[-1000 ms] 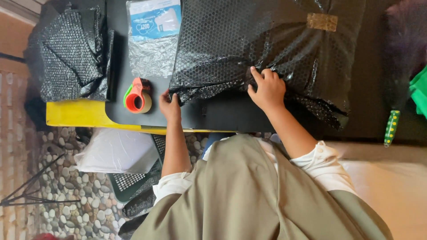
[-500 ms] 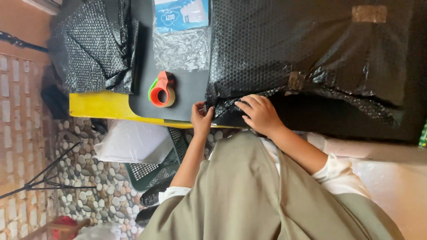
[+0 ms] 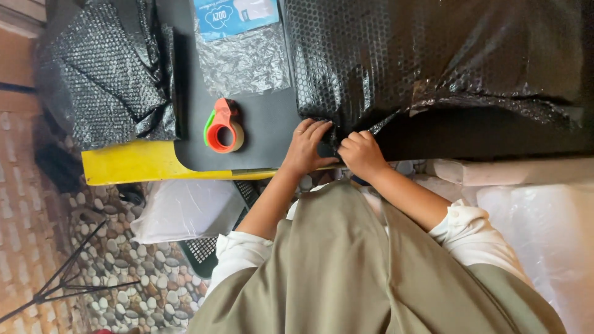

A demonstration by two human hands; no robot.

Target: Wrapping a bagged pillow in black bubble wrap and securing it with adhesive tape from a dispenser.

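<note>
Black bubble wrap [image 3: 433, 55] already covers the parcel; both hands, left hand [image 3: 307, 148] and right hand [image 3: 361, 154], pinch its near corner, apparently untaped. Tape dispenser [image 3: 224, 127] lies left, untouched.

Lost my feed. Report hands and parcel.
Left hand and right hand gripping black bubble-wrap parcel corner. Tape dispenser left, clear.

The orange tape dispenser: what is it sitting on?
The orange tape dispenser lies on a dark mat, and under the mat's near edge a yellow board sticks out. How far the yellow board runs beneath the mat cannot be seen; the mat covers it.
</note>
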